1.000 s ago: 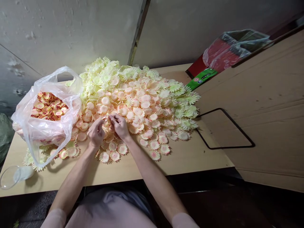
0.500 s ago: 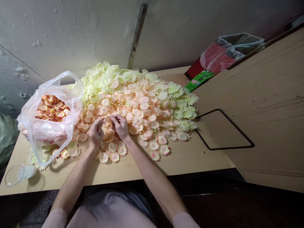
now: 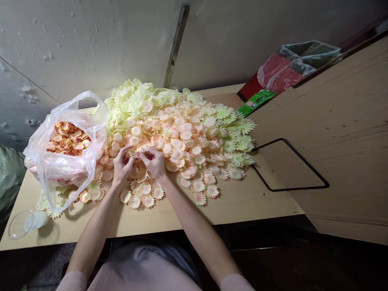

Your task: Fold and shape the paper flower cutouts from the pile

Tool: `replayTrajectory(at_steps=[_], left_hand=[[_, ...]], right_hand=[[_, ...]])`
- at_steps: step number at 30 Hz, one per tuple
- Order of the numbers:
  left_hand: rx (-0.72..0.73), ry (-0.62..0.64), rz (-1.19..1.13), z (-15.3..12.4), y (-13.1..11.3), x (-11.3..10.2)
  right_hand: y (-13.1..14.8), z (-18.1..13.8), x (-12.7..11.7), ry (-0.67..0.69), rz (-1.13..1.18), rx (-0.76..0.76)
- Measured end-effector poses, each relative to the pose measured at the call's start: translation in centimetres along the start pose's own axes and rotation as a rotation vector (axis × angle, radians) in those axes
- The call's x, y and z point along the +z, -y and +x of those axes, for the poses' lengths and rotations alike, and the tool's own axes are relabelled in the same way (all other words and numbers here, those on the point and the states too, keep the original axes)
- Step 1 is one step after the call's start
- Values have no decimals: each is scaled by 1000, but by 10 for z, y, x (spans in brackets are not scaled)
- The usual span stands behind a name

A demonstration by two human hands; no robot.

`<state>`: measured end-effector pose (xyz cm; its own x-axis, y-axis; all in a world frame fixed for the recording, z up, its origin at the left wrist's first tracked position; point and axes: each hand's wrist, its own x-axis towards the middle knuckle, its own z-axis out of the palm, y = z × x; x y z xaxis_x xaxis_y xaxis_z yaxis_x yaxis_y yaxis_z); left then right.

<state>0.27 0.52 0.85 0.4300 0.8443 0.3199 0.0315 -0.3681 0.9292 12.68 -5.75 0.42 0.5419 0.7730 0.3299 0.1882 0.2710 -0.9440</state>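
My left hand [image 3: 123, 166] and my right hand [image 3: 154, 162] meet over the front of a wide heap of artificial flower heads [image 3: 178, 133]. Between their fingertips is one small pale flower head [image 3: 132, 153], pinched from both sides and partly covered by the fingers. The heap is pale pink in the middle and yellow-green along the back and right. Several loose pink flower heads [image 3: 148, 201] lie flat on the table just below my wrists. To the left stands a clear plastic bag [image 3: 66, 163], its top gaping, with red-and-yellow flower pieces [image 3: 68, 138] inside.
A clear cup [image 3: 27, 224] lies near the table's [image 3: 169, 218] front left corner. On the right, a large cardboard sheet [image 3: 342, 161] leans by a black wire frame [image 3: 306, 163]. Behind it stand a green packet [image 3: 257, 103] and a red bin [image 3: 275, 72] lined with plastic.
Both hands have shifted slightly, and the fingers of my left hand have spread from a tighter curl. The small flower head between them shows more. The whole view has drifted a little.
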Motion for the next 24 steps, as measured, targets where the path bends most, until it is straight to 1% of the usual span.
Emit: replayTrajectory(at_steps=[4, 6, 8, 10, 13, 16, 18, 20, 21, 22, 24], left_hand=[[28, 12, 38, 0, 5, -1], [83, 11, 105, -2, 8, 0], [213, 11, 221, -4, 10, 0], [390, 7, 334, -5, 12, 1], [619, 20, 438, -5, 14, 4], [756, 46, 499, -6, 13, 5], [819, 15, 506, -10, 11, 2], [813, -85, 481, -14, 8, -3], [770, -151, 464, -15, 7, -6], [693, -219, 450, -15, 6, -9], [543, -289, 414, -13, 7, -13]], right_hand=[[-3, 0, -1, -24, -9, 101], [-5, 1, -1, -49, -63, 121], [-6, 1, 0, -70, -133, 114], [-6, 1, 0, -75, -185, 111], [-5, -1, 0, -80, -231, 95], [-6, 1, -2, -105, -243, 74], [-9, 4, -4, -168, -191, 121], [-12, 8, -7, -245, -122, 176], [-13, 10, -8, -265, -99, 180], [-13, 11, -8, -260, -89, 166], [-13, 11, -8, -201, -81, 118]])
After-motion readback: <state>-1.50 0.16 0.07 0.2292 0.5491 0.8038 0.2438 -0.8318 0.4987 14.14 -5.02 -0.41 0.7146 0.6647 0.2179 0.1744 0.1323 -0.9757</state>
